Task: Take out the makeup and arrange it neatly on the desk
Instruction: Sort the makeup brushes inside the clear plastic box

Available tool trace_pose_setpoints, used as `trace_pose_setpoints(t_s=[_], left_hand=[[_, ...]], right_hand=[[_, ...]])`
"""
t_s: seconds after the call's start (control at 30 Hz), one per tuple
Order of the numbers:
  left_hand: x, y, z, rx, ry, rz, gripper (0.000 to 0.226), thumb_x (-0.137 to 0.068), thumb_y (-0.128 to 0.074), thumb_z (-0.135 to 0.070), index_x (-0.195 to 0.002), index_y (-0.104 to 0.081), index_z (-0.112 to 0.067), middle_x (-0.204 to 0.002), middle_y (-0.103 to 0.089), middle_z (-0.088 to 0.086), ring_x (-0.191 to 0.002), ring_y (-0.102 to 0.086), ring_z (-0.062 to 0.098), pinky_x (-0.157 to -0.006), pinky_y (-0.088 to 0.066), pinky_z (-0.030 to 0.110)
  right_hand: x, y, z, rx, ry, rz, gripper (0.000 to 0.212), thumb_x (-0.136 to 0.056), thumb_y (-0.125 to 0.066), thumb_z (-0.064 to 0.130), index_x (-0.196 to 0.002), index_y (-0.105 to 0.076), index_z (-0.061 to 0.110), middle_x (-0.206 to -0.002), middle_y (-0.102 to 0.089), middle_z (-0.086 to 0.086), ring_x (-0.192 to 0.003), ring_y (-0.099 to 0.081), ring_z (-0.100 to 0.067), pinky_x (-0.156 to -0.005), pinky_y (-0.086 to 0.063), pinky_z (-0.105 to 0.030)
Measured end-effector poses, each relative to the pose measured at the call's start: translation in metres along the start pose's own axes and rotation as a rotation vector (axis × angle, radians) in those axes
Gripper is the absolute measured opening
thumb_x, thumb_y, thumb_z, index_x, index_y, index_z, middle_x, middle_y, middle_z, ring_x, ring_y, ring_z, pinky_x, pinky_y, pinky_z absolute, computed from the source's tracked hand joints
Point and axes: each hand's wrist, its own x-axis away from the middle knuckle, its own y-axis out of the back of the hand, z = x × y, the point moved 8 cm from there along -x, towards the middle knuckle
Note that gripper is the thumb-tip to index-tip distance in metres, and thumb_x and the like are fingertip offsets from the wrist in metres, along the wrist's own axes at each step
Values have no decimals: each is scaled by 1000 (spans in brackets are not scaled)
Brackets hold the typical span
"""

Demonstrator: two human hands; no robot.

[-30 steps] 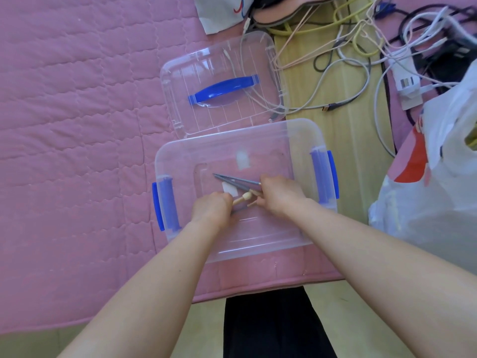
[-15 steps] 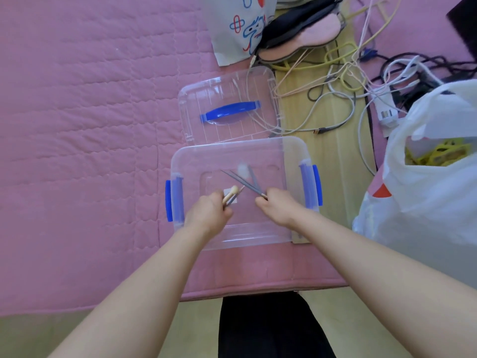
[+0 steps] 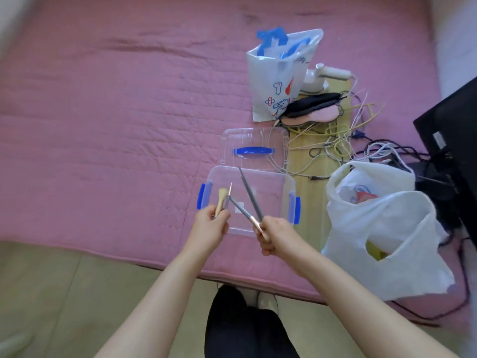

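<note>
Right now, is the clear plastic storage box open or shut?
Open: clear plastic storage box has no lid; its blue-handled lid lies behind it.

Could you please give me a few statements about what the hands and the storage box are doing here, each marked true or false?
1. The left hand grips a small brush. True.
2. The right hand is empty. False: it grips two long grey makeup brushes.
3. The lid is clipped on the clear box. False: it lies beyond the box.
4. The box has blue latches. True.
</note>
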Motion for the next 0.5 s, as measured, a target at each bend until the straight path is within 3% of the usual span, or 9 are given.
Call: trace_pose_setpoints(t_s=[0.27,0.5], left_hand=[[116,26,-18,430,41,-99,14,-98,-45,-13,-88,-53,-6,-46,-37,-6,-36,-28,8,-36,-25,19],[199,75,-19,686,-18,-283,16,-101,-41,-13,-96,-54,-5,-53,-37,-3,-46,-36,12,-47,-36,24]], right_hand=[[89,-38,16,-85,17,268,16,-76,-39,15,-65,-51,14,-54,-33,2,-47,-25,-14,-46,-26,-24],[151,-103,19,149,87,522,18,-74,-43,23,-65,-58,18,-54,-38,-2,-49,-29,-16,-48,-28,-25]])
